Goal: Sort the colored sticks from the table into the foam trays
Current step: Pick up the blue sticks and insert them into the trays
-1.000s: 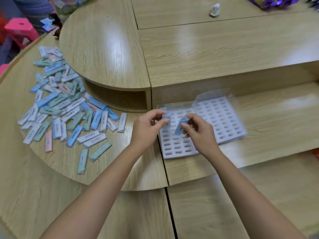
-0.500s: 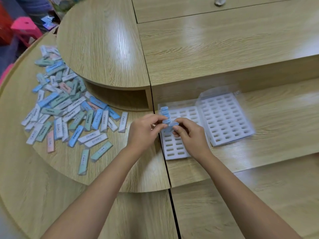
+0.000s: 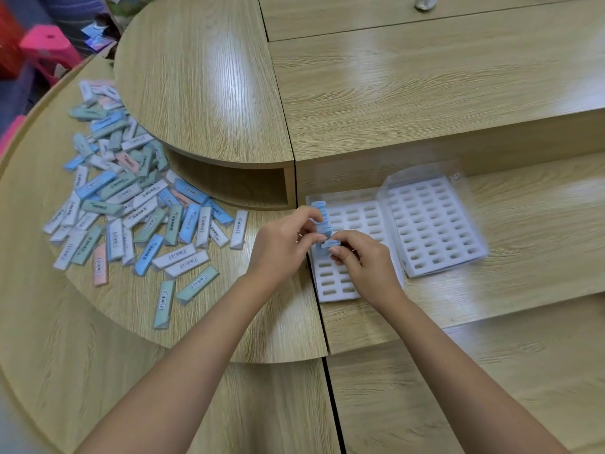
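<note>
A white foam tray (image 3: 355, 291) with rows of oval slots lies on the lower desk; a second foam tray (image 3: 435, 224) sits to its right, partly under clear plastic. Several blue sticks (image 3: 320, 213) stand in the left tray's first column. My right hand (image 3: 360, 260) pinches one blue stick (image 3: 330, 245) at the end of that row. My left hand (image 3: 288, 244) has its fingers curled at the same stick, fingertips touching it. A heap of blue, green, white and pink sticks (image 3: 131, 204) lies on the round table to the left.
A raised curved wooden shelf (image 3: 203, 93) overhangs part of the stick heap. A long upper desk (image 3: 425, 93) runs behind the trays. A pink stool (image 3: 49, 50) stands off the table at far left. A small white object (image 3: 424, 1) sits at the far edge.
The blue stick held over the tray a second ago has come down to the left column. Both hands have closed in together on it. The camera view has shifted slightly.
</note>
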Motion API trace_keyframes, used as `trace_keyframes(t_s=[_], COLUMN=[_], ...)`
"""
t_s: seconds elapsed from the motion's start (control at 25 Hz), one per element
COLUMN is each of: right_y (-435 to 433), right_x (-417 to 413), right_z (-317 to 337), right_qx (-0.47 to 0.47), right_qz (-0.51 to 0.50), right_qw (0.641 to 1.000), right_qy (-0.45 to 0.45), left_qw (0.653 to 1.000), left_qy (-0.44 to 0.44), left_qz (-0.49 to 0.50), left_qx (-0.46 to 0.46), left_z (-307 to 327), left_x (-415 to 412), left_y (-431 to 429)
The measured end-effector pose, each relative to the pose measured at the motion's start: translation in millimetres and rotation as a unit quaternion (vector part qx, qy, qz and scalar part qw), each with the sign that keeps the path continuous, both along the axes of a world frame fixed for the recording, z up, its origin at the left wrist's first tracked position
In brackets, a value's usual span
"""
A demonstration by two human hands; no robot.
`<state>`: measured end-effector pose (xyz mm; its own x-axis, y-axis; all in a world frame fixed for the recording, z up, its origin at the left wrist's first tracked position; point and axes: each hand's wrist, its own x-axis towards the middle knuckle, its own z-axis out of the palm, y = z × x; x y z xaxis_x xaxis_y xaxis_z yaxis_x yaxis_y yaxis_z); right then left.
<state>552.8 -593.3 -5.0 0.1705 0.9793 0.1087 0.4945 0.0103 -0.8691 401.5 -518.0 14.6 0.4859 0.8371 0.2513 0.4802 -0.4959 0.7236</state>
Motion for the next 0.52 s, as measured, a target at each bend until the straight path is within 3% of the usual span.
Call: trace_keyframes(t_s=[0.32,0.52], right_y=[-0.5,-1.2], right_x=[0.4,2.0], right_z=[2.0,0.2], right_qx=[-0.013,-0.014], right_qz=[-0.004,-0.001], right_qw=[1.0,1.0], right_qy=[-0.004,-0.013], left_qw=[0.999,0.989], left_qy=[-0.017,0.052], left_qz=[-0.014,-0.025], left_qx=[0.044,0.134], left_z=[-6.1,-14.8], left_x=[-1.1,-4.6], left_y=[0.0,-0.2])
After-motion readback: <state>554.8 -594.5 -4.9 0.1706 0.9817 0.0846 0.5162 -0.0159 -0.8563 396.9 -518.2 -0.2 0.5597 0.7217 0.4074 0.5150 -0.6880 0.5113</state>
